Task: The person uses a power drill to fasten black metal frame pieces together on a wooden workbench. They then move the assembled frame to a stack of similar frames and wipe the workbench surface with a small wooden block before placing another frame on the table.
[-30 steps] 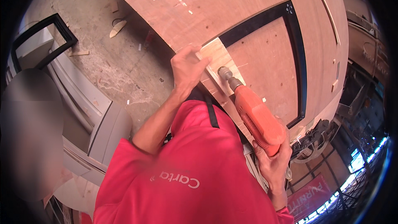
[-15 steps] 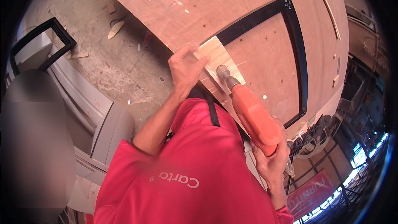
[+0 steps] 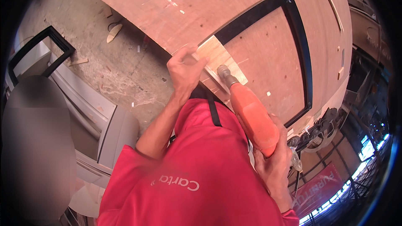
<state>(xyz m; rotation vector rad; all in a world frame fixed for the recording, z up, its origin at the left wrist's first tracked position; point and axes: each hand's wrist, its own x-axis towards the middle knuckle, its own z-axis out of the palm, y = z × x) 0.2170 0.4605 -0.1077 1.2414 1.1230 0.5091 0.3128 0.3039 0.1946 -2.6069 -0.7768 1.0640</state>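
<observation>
My right hand [image 3: 274, 161] wraps round the rear of an orange power drill [image 3: 253, 117]. The drill's metal chuck points down at a pale wooden board [image 3: 213, 52], and the bit's tip is hidden. At the board's left edge, my left hand [image 3: 184, 73] pinches it between thumb and fingers. The board lies across the near side of a black rectangular frame [image 3: 303, 54], which rests flat on a plywood-topped table [image 3: 201, 4].
On the left, a second black frame [image 3: 63, 44] leans on pale grey furniture [image 3: 94, 113], beside a blurred dark shape. Wood scraps [image 3: 114, 32] litter the concrete floor [image 3: 121, 67]. Cables and tools [image 3: 322, 129] crowd the table's right end, and a thin strip lies along its far edge.
The view has shifted slightly. Both hands, the drill and the board keep nearly the same places relative to each other, with the chuck still over the board.
</observation>
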